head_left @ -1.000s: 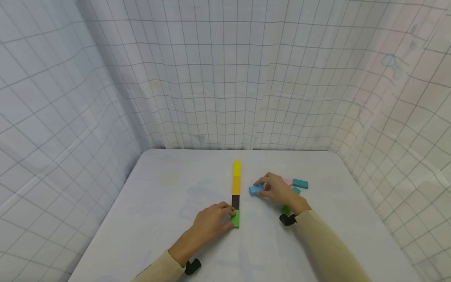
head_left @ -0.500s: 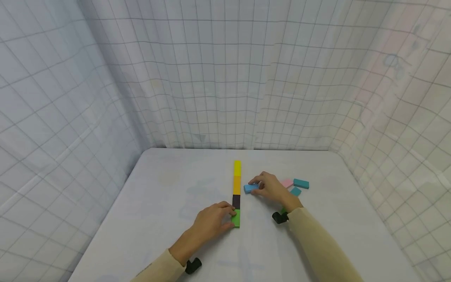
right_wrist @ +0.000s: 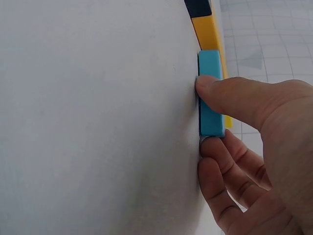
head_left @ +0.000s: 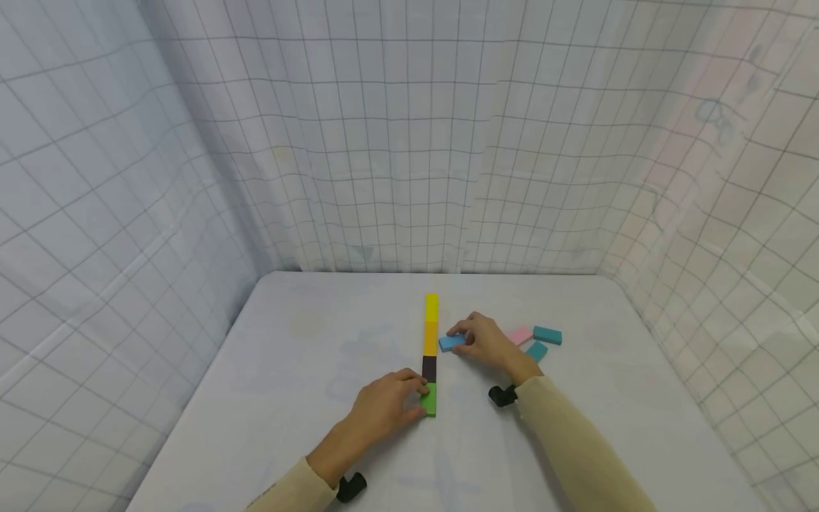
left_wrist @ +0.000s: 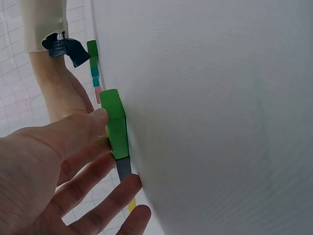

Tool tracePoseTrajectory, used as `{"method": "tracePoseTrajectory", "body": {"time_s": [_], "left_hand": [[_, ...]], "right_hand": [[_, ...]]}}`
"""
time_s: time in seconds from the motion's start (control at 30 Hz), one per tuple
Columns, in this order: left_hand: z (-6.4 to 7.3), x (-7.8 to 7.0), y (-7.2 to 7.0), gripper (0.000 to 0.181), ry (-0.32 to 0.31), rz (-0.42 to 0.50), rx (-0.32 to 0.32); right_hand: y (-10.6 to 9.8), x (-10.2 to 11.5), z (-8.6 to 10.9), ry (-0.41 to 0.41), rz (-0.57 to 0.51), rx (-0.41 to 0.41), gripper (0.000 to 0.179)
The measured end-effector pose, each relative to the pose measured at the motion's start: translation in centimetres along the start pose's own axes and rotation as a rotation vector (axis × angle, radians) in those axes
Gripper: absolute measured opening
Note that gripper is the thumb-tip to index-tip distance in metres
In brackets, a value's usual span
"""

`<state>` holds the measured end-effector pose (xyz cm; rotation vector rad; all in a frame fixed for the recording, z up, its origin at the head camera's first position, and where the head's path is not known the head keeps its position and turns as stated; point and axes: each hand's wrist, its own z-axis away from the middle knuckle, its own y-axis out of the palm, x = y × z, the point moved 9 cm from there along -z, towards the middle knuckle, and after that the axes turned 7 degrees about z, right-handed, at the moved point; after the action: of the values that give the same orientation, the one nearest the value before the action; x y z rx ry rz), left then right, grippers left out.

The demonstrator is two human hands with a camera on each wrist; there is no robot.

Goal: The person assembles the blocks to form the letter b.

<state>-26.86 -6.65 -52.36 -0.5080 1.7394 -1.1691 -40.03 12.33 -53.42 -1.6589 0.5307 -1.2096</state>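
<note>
Head view: on the white surface [head_left: 307, 370], four blocks lie end to end in a straight row: yellow block [head_left: 431, 307] farthest, then orange block [head_left: 431, 338], black block [head_left: 429, 368] and green block [head_left: 431, 400] nearest. The left hand [head_left: 384, 405] touches the green block, its grip apart. The right hand [head_left: 486, 345] pinches the blue block [head_left: 451, 343] between thumb and fingers, just right of the orange block. Beyond that hand lie a pink block [head_left: 520, 335] and two teal blocks [head_left: 547, 335]. Gridded cloth [head_left: 409, 156] hangs behind.

Left wrist view: the thumb rests on the green block, the other fingers spread past it near the black block. A second green block [left_wrist: 92, 51] shows well behind.

Right wrist view: the thumb presses the blue block's side, fingertips at its end; the orange block runs behind.
</note>
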Motion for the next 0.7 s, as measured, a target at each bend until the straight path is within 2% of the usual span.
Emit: {"method": "tracePoseTrajectory", "body": {"time_s": [0.33, 0.7], "left_hand": [[0.03, -0.16, -0.04, 0.032, -0.004, 0.010, 0.004], [0.03, -0.12, -0.09, 0.033, -0.011, 0.001, 0.004]], "right_hand": [[0.49, -0.48, -0.39, 0.053, 0.020, 0.006, 0.034], [0.50, -0.36, -0.57, 0.046, 0.009, 0.003, 0.034]]}}
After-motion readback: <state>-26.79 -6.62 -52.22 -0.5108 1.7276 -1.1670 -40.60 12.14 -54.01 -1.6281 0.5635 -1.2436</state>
